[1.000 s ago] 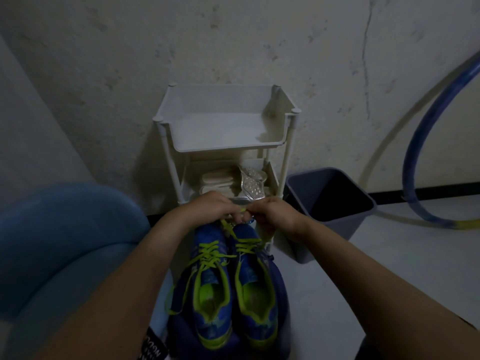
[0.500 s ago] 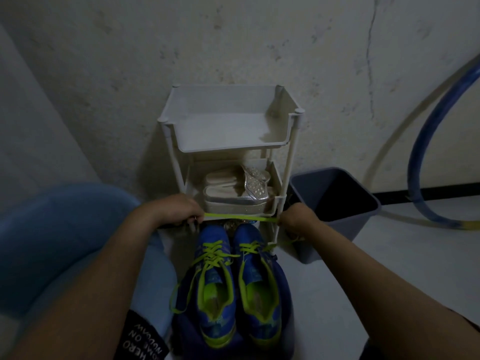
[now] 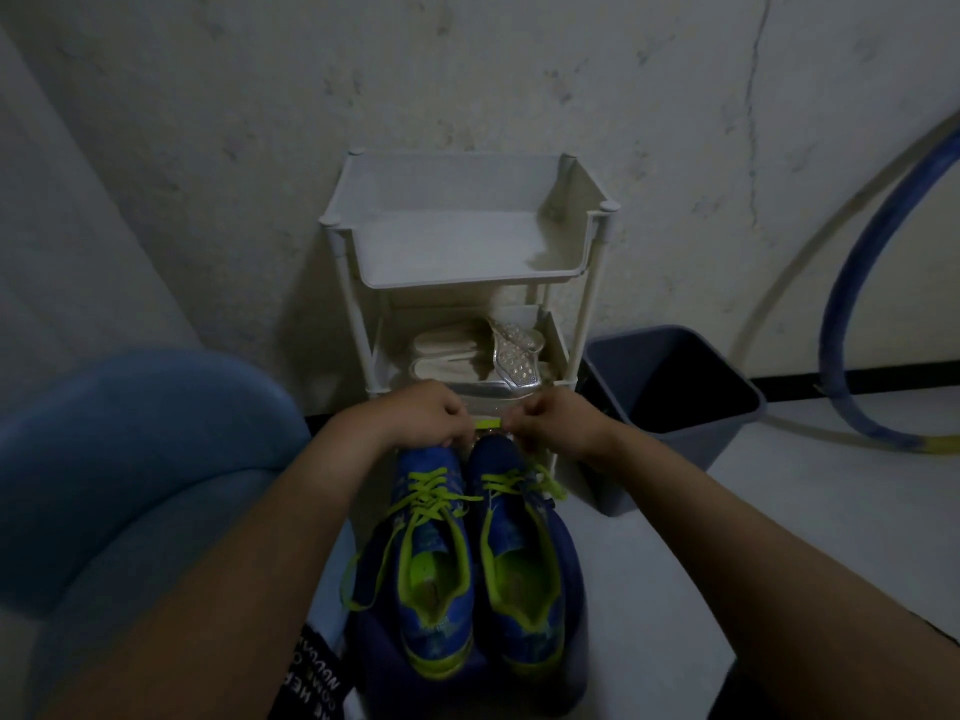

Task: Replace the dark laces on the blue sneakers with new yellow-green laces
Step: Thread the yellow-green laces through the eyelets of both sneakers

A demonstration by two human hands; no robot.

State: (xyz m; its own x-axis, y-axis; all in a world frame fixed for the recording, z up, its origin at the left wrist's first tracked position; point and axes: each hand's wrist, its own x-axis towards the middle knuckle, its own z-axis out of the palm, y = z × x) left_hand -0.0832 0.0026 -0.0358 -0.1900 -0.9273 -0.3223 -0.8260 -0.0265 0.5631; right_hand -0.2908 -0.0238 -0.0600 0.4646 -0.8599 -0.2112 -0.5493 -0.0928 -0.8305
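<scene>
now | step: likely lacing the right-side shoe | left hand (image 3: 423,415) and right hand (image 3: 553,420) both curled, pinching a short taut lace (image 3: 487,423) at 12 o'clock of sneakers (image 3: 509,527) | next: even the ends, thread upper eyelets

Dim corner: cracked plaster wall (image 3: 519,70), pale floor (image 3: 805,522).
A white tiered rack (image 3: 467,279) stands against the wall, a grey bin (image 3: 691,459) just beside it on the right; a blue hoop (image 3: 844,304) leans further right, a blue padded seat (image 3: 130,433) at left.
</scene>
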